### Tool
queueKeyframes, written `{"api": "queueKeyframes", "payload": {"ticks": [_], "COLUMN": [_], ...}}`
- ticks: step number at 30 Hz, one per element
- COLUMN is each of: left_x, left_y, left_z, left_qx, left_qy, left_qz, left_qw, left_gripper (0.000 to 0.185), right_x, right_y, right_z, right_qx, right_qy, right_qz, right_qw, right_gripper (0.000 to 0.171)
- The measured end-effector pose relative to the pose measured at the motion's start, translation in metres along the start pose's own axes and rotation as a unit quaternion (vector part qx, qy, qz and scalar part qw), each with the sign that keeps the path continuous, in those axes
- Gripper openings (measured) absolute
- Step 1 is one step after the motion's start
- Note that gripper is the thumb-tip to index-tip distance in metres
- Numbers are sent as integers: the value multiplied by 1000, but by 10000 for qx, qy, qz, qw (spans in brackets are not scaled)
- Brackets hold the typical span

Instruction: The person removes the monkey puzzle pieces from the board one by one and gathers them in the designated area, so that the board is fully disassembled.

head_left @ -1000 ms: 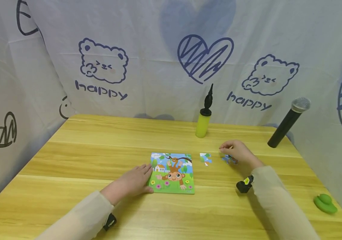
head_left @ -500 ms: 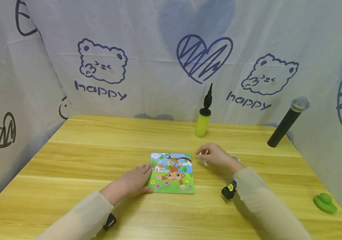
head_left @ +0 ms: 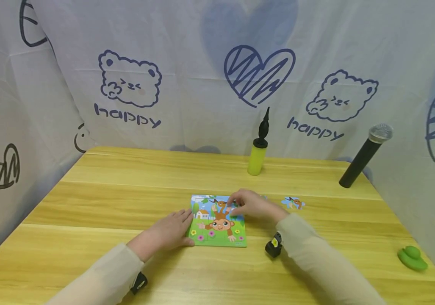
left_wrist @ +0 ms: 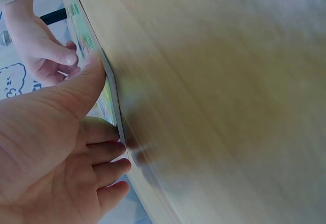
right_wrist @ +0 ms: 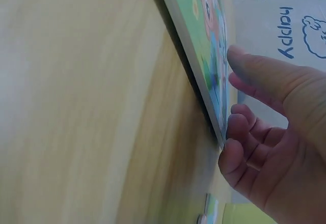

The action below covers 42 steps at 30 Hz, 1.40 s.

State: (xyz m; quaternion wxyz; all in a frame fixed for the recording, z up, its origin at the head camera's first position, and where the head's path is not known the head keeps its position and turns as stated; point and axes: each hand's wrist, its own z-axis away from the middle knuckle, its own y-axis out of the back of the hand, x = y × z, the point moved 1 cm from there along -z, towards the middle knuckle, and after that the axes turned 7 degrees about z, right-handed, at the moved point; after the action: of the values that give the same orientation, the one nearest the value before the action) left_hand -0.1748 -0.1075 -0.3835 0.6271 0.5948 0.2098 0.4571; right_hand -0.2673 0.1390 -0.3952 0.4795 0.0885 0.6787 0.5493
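Observation:
A picture puzzle board (head_left: 217,232) with a cartoon monkey lies flat in the middle of the wooden table (head_left: 126,199). My left hand (head_left: 167,231) rests flat on the table, fingers straight against the board's left edge (left_wrist: 109,94). My right hand (head_left: 247,204) hovers over the board's upper right corner, fingers curled, and seems to pinch a small puzzle piece that is mostly hidden. In the right wrist view the thumb (right_wrist: 244,56) touches the board's face (right_wrist: 196,25). A loose puzzle piece (head_left: 292,203) lies to the right of the board.
A yellow hand pump (head_left: 257,154) with a black nozzle stands behind the board. A black microphone (head_left: 362,156) leans at the back right. A green toy (head_left: 412,258) sits near the right edge. Printed cloth walls the table on three sides.
My right hand has moved left from the loose pieces to the board's upper right corner. The left hand and the board have stayed put.

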Motion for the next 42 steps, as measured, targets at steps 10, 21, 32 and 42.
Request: {"api": "queueKeyframes", "payload": {"ticks": [10,21,32,42], "left_x": [2,1,1,0], "left_y": [1,0,0,-1], "left_z": [2,0,1,0], "left_qx": [-24,-6,-31,-42], "left_qy": [24,10,46,32], "left_qz": [44,-8,-36,-74], "left_qw": [10000,10000,10000,10000], "left_gripper": [74,74,74,74], "right_x": [1,-3,-4,-1], "right_y": [-7,-9,-13,-12], "right_z": [-6,-6,-5,-5], "right_qx": [-148,13,121,362], "right_qy": [-100,-425,-706,-656], "right_qz": [84,99,4,259], "right_qw": [9998,9990,9974,9969], "right_gripper": [18,14,13,40]}}
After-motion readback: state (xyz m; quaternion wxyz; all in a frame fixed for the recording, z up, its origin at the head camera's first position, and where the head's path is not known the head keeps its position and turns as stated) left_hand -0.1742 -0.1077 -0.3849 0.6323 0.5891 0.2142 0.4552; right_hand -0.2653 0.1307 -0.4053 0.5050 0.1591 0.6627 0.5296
